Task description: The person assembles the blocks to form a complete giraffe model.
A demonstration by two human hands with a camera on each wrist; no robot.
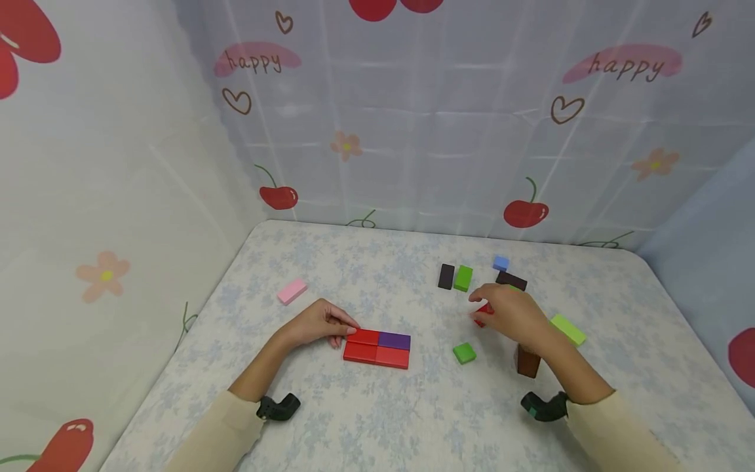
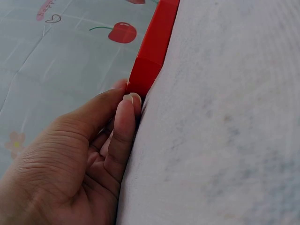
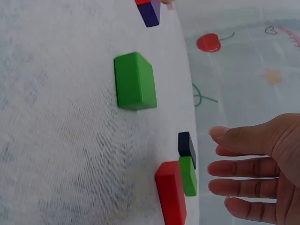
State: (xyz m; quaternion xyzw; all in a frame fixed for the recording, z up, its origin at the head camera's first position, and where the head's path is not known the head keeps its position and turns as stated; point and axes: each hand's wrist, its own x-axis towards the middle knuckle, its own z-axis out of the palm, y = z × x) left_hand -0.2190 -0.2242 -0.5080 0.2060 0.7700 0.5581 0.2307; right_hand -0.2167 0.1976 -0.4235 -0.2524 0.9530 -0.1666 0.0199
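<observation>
In the head view my left hand (image 1: 321,324) is at the left end of a compact group of blocks. Its fingertips pinch the end of the upper-left red block (image 1: 363,337), seen up close as a red block (image 2: 152,42) in the left wrist view. A purple block (image 1: 394,341) lies beside it, with two more red blocks (image 1: 360,353) along the near side. My right hand (image 1: 513,314) hovers over another red block (image 1: 484,315), which it partly covers. The right wrist view shows that hand's fingers (image 3: 243,168) extended, apart from the red block (image 3: 171,192).
A pink block (image 1: 292,292) lies at the left. Near my right hand are a green block (image 1: 464,353), a brown block (image 1: 527,361) and a lime block (image 1: 568,329). Farther back are black (image 1: 446,276), green (image 1: 463,278) and blue (image 1: 501,263) blocks. Printed curtains surround the table.
</observation>
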